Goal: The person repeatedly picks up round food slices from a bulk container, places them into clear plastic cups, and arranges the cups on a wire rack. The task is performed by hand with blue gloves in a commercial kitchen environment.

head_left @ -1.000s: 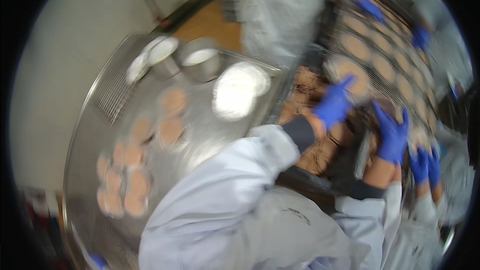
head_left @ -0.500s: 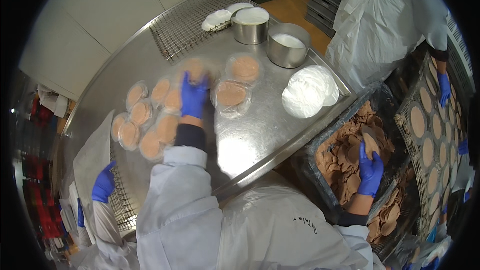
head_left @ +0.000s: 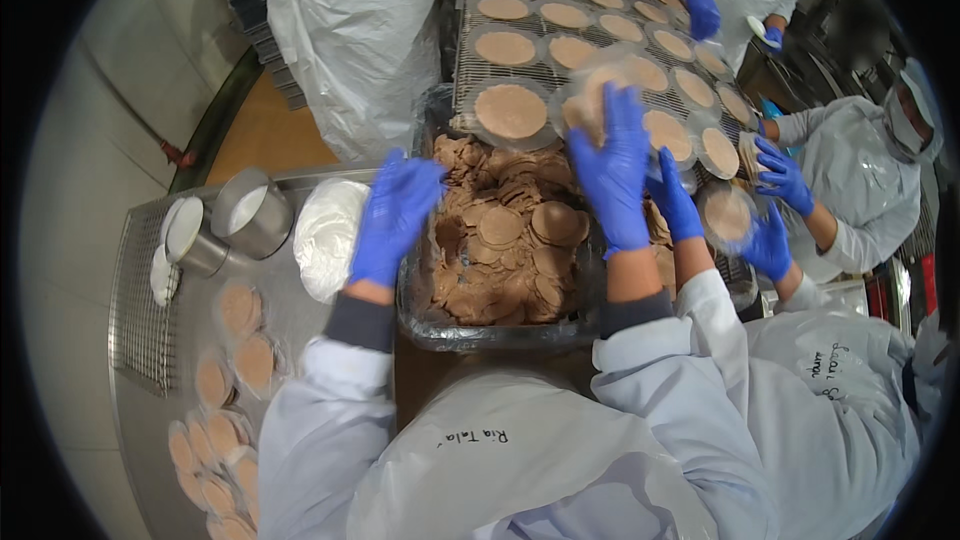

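Note:
My right hand [head_left: 612,175], in a blue glove, reaches to the near edge of a mesh conveyor [head_left: 470,50]. A round flat patty [head_left: 592,105] on a thin clear disc lies between its thumb and fingers, smeared by motion. My left hand [head_left: 395,215], also gloved and slightly blurred, hovers between a stack of white discs [head_left: 330,240] and a lined black tub [head_left: 495,338]. Its fingers are apart and I see nothing in it. Brown meat mix and loose patties [head_left: 500,225] fill the tub between my hands.
Rows of patties on discs [head_left: 503,47] cover the conveyor. On my left, a steel table [head_left: 300,340] bears patties [head_left: 215,380], steel pots [head_left: 250,215] and a wire rack [head_left: 145,320]. Close on my right, a co-worker's gloved hand [head_left: 675,205] reaches forward; other workers stand beyond.
The view has swung right, from the steel table to the tub and conveyor. My left hand has left the table's patties; my right hand has moved from the tub to the conveyor edge.

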Demonstrator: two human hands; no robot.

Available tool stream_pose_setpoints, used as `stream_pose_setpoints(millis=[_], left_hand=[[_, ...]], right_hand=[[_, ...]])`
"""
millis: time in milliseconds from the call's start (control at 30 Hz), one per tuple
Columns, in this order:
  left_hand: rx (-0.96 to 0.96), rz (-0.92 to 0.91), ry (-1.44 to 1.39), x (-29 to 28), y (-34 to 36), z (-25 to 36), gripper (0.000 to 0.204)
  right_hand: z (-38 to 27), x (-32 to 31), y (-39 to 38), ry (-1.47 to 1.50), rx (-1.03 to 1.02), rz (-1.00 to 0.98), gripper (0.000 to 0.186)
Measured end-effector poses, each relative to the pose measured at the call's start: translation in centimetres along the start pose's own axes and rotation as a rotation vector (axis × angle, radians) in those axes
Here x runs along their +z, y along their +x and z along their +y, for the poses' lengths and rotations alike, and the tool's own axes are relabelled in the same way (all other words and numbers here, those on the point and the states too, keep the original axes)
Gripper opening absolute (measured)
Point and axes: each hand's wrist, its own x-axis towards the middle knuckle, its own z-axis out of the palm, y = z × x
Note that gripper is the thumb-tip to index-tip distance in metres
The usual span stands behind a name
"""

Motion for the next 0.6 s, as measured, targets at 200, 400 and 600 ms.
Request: stream_pose_setpoints(millis=[200, 400, 600], left_hand=[[-0.043, -0.06, 0.043, 5.6, 3.2, -9.3, 0.033], [0.595, -0.099, 0.903, 7.8, -2.6, -8.4, 0.019], [0.815, 0.197, 1.488, -5.0, -4.9, -1.9, 0.041]], right_hand=[[1.9, 1.0, -2.1, -0.206, -0.048, -0.143, 0.056], [-1.2, -2.0, -4.9, 1.412, 1.045, -0.283, 0.043], [-4.0, -0.4, -7.0, 2.06, 1.477, -0.392, 0.048]])
